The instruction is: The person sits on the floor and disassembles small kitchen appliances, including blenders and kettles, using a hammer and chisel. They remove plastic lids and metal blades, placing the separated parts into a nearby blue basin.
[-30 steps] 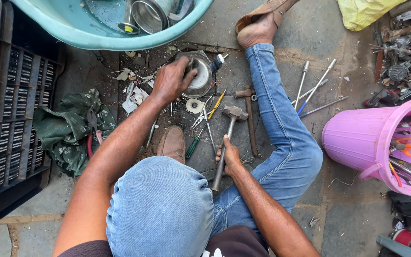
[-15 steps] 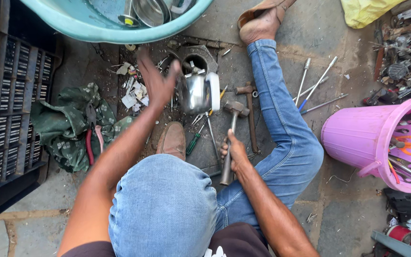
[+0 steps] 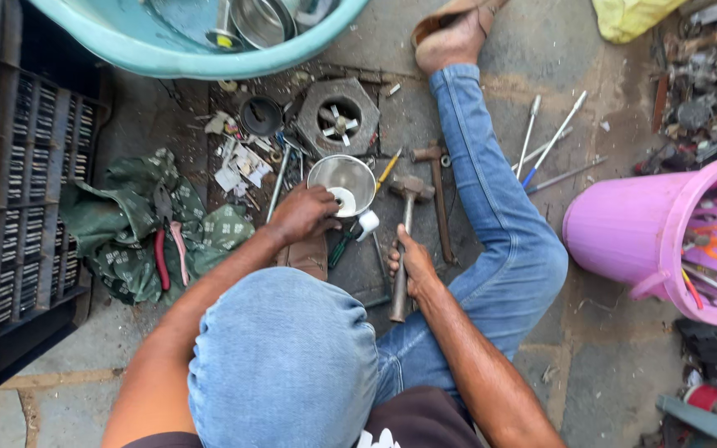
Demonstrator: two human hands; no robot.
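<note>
Down on the ground, left hand point(image 3: 307, 213) fingers curl over the rim of a steel bowl point(image 3: 343, 182); right hand point(image 3: 412, 265) fingers clamp a hammer point(image 3: 402, 241) handle

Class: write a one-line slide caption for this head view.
Seated on the floor, left hand steadies a metal bowl; right hand grips a hammer.
</note>
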